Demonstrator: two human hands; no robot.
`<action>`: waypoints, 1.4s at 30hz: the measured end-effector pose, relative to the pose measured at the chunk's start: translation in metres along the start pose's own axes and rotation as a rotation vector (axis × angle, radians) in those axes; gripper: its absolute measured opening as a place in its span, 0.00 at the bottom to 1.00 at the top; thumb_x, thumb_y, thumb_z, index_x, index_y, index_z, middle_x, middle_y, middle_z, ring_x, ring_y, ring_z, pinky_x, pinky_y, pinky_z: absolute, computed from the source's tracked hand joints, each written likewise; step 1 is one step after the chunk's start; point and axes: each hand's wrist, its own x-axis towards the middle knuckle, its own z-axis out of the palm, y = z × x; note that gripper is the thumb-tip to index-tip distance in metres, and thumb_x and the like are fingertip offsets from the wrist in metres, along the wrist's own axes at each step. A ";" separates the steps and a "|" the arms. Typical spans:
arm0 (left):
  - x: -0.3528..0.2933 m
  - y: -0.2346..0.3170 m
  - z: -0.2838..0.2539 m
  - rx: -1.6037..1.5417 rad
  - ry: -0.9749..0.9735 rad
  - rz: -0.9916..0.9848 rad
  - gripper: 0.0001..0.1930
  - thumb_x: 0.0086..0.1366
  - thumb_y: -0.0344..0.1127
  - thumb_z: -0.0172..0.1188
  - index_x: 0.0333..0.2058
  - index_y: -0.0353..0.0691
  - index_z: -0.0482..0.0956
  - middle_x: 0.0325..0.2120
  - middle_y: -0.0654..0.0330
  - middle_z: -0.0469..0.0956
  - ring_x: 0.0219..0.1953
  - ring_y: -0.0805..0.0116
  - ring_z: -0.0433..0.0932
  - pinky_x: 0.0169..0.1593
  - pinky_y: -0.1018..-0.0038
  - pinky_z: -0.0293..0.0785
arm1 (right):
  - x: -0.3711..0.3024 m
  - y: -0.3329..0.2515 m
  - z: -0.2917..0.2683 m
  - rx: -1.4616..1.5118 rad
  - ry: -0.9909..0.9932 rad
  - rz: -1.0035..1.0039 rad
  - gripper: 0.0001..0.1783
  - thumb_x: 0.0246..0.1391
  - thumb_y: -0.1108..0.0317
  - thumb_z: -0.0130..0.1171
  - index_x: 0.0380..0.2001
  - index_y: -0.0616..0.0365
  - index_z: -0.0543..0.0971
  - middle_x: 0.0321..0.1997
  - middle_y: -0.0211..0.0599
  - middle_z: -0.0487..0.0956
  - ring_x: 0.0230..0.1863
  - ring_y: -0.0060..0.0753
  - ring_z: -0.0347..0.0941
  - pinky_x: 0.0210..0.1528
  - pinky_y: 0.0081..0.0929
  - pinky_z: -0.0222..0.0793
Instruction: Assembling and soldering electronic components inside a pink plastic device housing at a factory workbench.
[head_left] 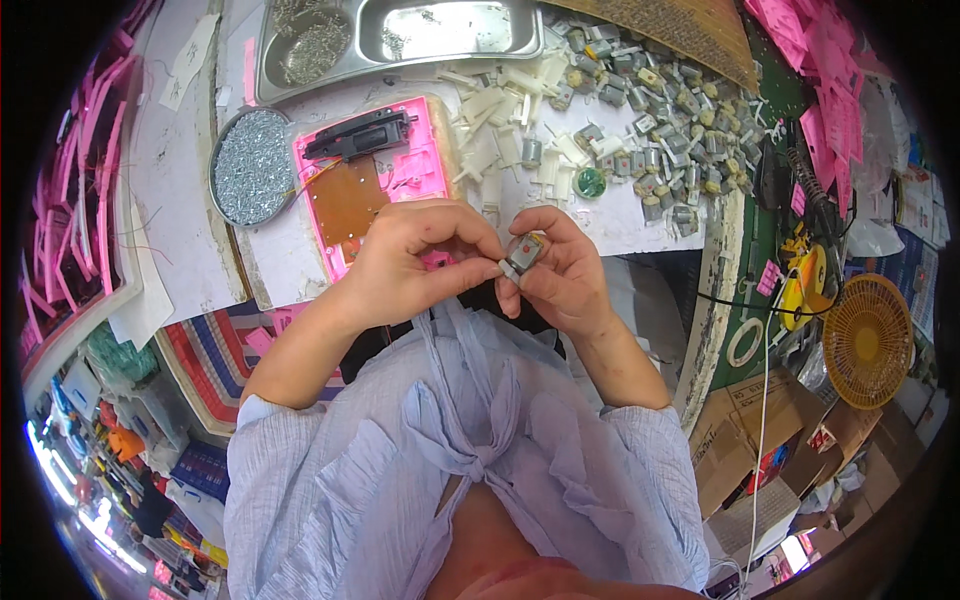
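Right hand (565, 282) grips a small grey motor (526, 252); left hand (428, 255), thumb and forefinger closed, pinches its lower-left end; work on this motor appears unfinished; beyond, pink housing (438, 152) already carries black module (362, 136) and brown board (345, 205); loose motors (668, 150) remain heaped farther right.

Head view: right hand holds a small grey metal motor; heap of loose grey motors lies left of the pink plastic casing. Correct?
Wrong side: the head view shows the heap of loose grey motors right of the pink plastic casing. The right hand does hold a small grey metal motor.
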 end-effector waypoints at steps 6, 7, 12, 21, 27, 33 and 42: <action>0.006 0.000 0.013 0.075 0.098 -0.015 0.07 0.59 0.22 0.68 0.36 0.33 0.83 0.32 0.58 0.82 0.30 0.73 0.83 0.34 0.77 0.79 | 0.003 0.003 -0.015 0.108 0.004 -0.025 0.27 0.62 0.75 0.63 0.61 0.61 0.66 0.38 0.45 0.82 0.35 0.35 0.81 0.37 0.31 0.79; 0.007 0.000 0.013 0.126 0.104 -0.005 0.07 0.58 0.22 0.68 0.36 0.33 0.82 0.31 0.58 0.81 0.30 0.73 0.83 0.34 0.77 0.78 | 0.003 0.002 -0.015 0.029 0.018 -0.038 0.27 0.62 0.76 0.62 0.61 0.61 0.66 0.38 0.45 0.82 0.35 0.34 0.81 0.37 0.30 0.79; 0.011 0.011 0.013 0.276 0.065 -0.019 0.07 0.56 0.21 0.66 0.34 0.33 0.80 0.29 0.59 0.80 0.29 0.73 0.82 0.33 0.77 0.78 | -0.001 -0.004 -0.004 -0.336 0.094 -0.150 0.26 0.61 0.80 0.60 0.61 0.62 0.67 0.37 0.44 0.83 0.34 0.32 0.81 0.38 0.28 0.80; -0.002 -0.001 0.011 -0.016 0.200 -0.137 0.07 0.58 0.18 0.62 0.35 0.32 0.79 0.30 0.63 0.79 0.31 0.79 0.79 0.37 0.81 0.77 | -0.022 -0.066 -0.047 -1.032 0.618 -0.214 0.22 0.59 0.78 0.63 0.57 0.64 0.76 0.28 0.31 0.80 0.27 0.20 0.75 0.33 0.20 0.73; -0.005 -0.004 0.014 -0.069 0.217 -0.110 0.07 0.58 0.18 0.62 0.36 0.31 0.79 0.31 0.62 0.80 0.32 0.78 0.80 0.38 0.82 0.77 | -0.007 -0.077 -0.048 -1.467 0.626 -0.113 0.19 0.56 0.75 0.65 0.52 0.63 0.80 0.22 0.29 0.77 0.24 0.17 0.72 0.30 0.21 0.69; -0.013 -0.006 0.008 -0.077 0.198 -0.076 0.07 0.61 0.18 0.62 0.38 0.30 0.80 0.36 0.59 0.79 0.36 0.74 0.80 0.41 0.80 0.77 | -0.003 -0.078 -0.039 -1.412 0.628 -0.131 0.19 0.55 0.76 0.64 0.51 0.63 0.80 0.22 0.23 0.75 0.23 0.15 0.69 0.28 0.19 0.66; -0.025 -0.008 0.010 -0.191 0.243 -0.108 0.05 0.64 0.20 0.62 0.40 0.31 0.80 0.37 0.62 0.80 0.38 0.78 0.79 0.43 0.80 0.79 | 0.015 -0.029 0.024 -0.411 0.206 0.116 0.27 0.59 0.77 0.62 0.62 0.65 0.72 0.26 0.31 0.79 0.25 0.19 0.75 0.29 0.17 0.73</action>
